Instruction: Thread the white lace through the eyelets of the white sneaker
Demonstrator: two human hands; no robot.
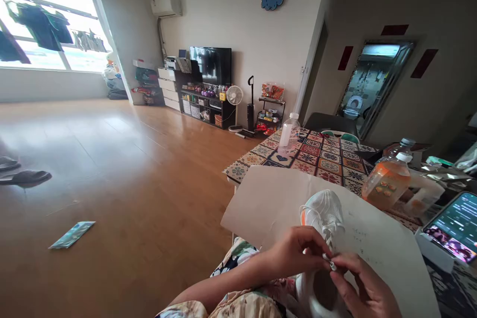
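Observation:
A white sneaker [323, 211] with an orange accent lies on a large white sheet [272, 194], its toe pointing away and its opening close to me. Above its tongue, my left hand [301, 253] pinches a small white piece, possibly a lace end. My right hand [361, 283] is closed around another small white piece right beside it, the fingertips of both hands nearly touching. The exact shape of the pieces is hard to make out. Part of the shoe's heel is hidden by my right hand.
A patterned tablecloth [324, 154] lies under the sheet. On it stand a clear bottle [289, 131], an orange drink bottle [387, 184] and, at right, a lit phone [452, 228]. A packet [73, 234] and slippers [26, 177] lie on the wooden floor.

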